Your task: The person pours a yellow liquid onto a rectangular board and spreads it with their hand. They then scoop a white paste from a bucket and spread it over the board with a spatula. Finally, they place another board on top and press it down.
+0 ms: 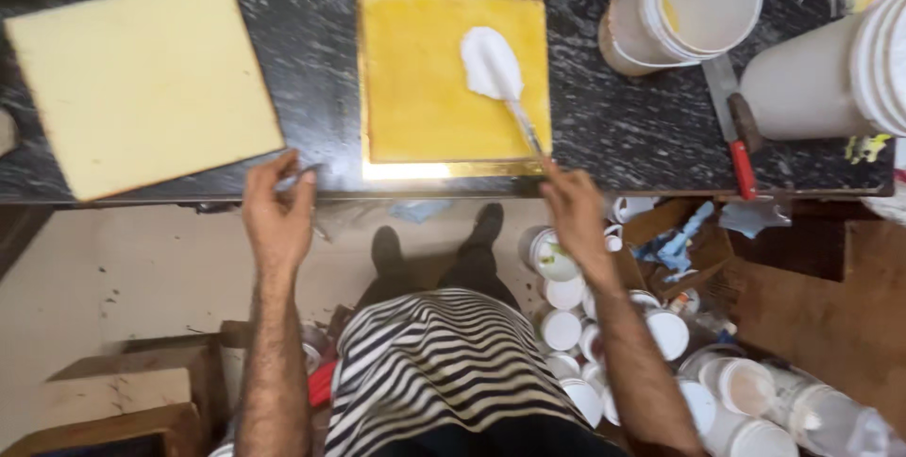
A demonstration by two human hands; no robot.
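A square yellow cake layer (425, 80) lies on a gold board (444, 170) on the dark counter. White cream (490, 63) sits on its upper right part. My right hand (574, 209) grips the handle of a palette knife (522, 120) whose blade is buried in the cream. My left hand (277, 209) rests at the counter's front edge with fingers curled, near the corner of a second pale cake slab (142, 84). It seems to hold nothing.
White plastic buckets (684, 4) and a white tub (821, 80) stand at the counter's right. A red-handled scraper (734, 127) lies between them. Many white lidded containers (661, 363) crowd the floor at the right. Wooden boxes (123, 391) sit at lower left.
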